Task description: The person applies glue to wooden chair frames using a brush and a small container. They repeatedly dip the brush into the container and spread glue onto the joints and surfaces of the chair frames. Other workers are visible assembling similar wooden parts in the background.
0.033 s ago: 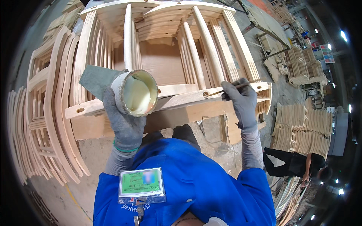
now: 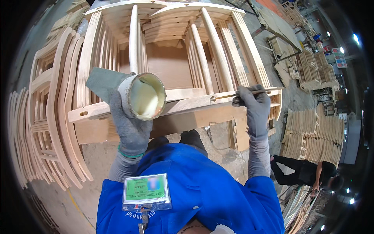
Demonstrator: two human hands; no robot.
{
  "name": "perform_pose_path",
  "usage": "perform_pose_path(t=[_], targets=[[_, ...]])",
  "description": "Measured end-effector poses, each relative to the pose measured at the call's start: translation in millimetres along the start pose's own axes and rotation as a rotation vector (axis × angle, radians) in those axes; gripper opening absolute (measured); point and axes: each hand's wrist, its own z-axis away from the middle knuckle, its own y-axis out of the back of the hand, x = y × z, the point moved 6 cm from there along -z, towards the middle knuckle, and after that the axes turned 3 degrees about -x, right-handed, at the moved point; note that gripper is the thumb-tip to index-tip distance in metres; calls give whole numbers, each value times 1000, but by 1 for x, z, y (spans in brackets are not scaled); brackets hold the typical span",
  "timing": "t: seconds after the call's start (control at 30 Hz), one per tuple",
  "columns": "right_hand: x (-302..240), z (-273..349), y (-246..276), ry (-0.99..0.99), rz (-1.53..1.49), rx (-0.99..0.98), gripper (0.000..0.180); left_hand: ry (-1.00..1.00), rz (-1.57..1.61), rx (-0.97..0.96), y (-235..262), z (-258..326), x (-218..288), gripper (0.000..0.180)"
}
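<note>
My left hand point(image 2: 134, 132), in a grey glove, grips a round cup point(image 2: 125, 97) with a crusted rim. Pale cream liquid point(image 2: 145, 99) that looks like glue fills part of it. A flat grey-green piece point(image 2: 104, 85) juts out to the left from beside the cup. In my gloved right hand point(image 2: 253, 105) is a thin stick point(image 2: 230, 94), pinched between the fingers. Its left tip is at a slot in the near wooden rail point(image 2: 187, 103); whether it goes inside I cannot tell. Behind the rail stand stacked frames with round rungs point(image 2: 216, 48).
Curved wooden frames point(image 2: 54, 109) lean in a row at the left. Brown cardboard point(image 2: 171, 58) lies between the frame parts. More stacked wooden parts point(image 2: 311, 136) stand at the right, near a person in dark clothes point(image 2: 306, 171). A metal-edged table point(image 2: 272, 23) is at the far right.
My right hand has shifted a little right and down, and the stick now lies flatter along the rail. The cup in my left hand has moved slightly right.
</note>
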Motion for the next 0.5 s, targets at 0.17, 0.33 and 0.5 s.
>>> perform_pose_path(t=[0.17,0.33,0.5], targets=[[-54,23,-23,125,-217,-165,12,17,-51,-98,-22,2,-20,53],[-65,32,-40,483,-109,-397,16,-14,-115,-158,-48,5,-40,62],[-66,36,-35,831,155,-634,18,-294,-241,-83,-61,3,-49,66]])
